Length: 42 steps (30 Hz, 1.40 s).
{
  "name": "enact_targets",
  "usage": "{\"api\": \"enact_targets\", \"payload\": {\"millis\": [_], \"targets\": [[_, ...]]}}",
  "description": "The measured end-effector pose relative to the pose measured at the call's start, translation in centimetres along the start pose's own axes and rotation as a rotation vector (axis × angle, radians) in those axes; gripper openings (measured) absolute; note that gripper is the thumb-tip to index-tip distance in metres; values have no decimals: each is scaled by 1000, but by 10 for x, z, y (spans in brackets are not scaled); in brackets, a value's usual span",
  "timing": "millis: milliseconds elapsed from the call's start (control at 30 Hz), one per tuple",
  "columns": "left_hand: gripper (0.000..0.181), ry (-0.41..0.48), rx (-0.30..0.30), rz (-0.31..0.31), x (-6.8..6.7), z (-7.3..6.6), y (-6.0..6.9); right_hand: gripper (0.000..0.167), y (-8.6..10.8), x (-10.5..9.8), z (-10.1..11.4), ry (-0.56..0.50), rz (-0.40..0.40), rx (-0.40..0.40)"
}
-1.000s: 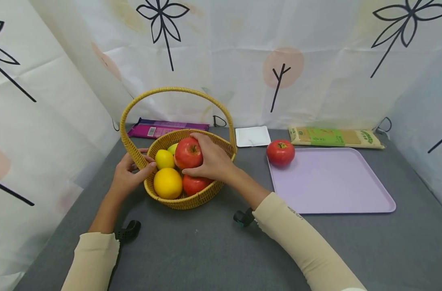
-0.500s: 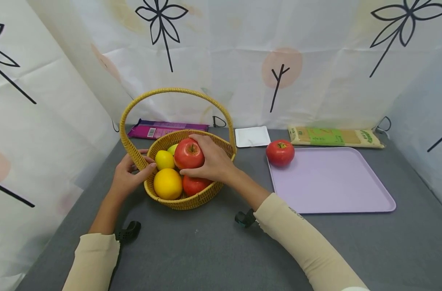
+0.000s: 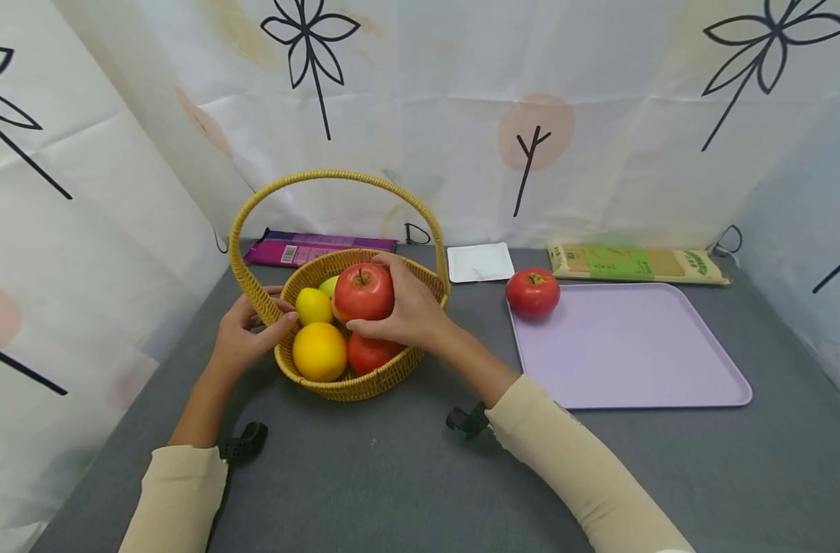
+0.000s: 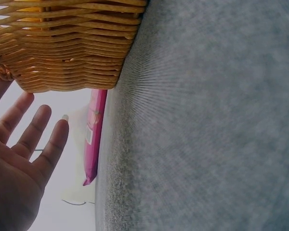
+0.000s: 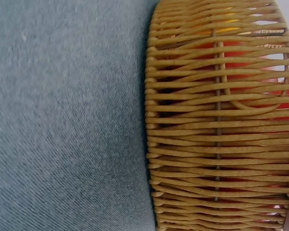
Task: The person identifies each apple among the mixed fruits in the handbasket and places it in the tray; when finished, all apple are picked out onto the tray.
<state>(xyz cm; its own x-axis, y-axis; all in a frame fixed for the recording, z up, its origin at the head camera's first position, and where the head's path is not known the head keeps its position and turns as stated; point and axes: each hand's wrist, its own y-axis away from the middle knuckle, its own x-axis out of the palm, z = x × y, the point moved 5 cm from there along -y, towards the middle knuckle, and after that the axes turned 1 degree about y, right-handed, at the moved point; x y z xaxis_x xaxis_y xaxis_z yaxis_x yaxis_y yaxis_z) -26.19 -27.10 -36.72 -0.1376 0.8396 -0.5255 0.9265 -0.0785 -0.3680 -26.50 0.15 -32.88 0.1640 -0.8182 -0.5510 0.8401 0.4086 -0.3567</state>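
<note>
ok, right hand [image 3: 409,303] grips the apple [image 3: 362,293] in the basket [image 3: 351,392], curled round its side, lemon [image 3: 314,306] and orange [image 3: 319,352] beside it. left hand [image 3: 249,330] pinches the basket rim at the handle [image 3: 337,175], other fingers [image 4: 53,147] spread. tomato [image 3: 533,294] on tray [image 3: 634,346] corner.

On the table [image 3: 365,476], left of mid-frame, I have the basket [image 3: 347,390], my left hand [image 3: 243,334] at its left side; within it my right hand [image 3: 409,307] holds an apple [image 3: 363,292], with a lemon [image 3: 314,306] to its left, an orange [image 3: 319,352] lower left and another fruit [image 3: 372,353] below. Frame right: tray [image 3: 634,346], tomato [image 3: 533,293] at its upper-left corner. Behind, left to right: one packet [image 3: 323,244] beyond the basket, a flat square [image 3: 480,262], a second packet [image 3: 634,263] beyond the tray.
</note>
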Motion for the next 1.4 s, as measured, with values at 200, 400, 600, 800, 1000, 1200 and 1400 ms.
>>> {"api": "enact_targets", "payload": {"millis": [200, 400, 600, 800, 1000, 1200, 1400], "targets": [[28, -5, -9, 1, 0, -3, 0, 85, 4, -3, 1, -55, -39, -16], [28, 11, -2, 11, -3, -39, 9, 84, 10, -6, 3, -92, -55, -38], [28, 9, -2, 6, -2, -27, 6, 82, 19, -11, 5, -112, -67, -28], [29, -7, -7, 7, 0, -17, 4, 83, 29, -19, 4, -161, -100, 8], [27, 12, 17, 16, -3, -40, 9, 81, 38, -30, 3, -210, -112, -12], [27, 6, 15, 9, 0, -13, 3, 79, 47, -38, 1, -231, -100, -35], [28, 11, 1, 6, 0, 0, 1, 77, 55, -48, 0, -208, -112, -44]]}}
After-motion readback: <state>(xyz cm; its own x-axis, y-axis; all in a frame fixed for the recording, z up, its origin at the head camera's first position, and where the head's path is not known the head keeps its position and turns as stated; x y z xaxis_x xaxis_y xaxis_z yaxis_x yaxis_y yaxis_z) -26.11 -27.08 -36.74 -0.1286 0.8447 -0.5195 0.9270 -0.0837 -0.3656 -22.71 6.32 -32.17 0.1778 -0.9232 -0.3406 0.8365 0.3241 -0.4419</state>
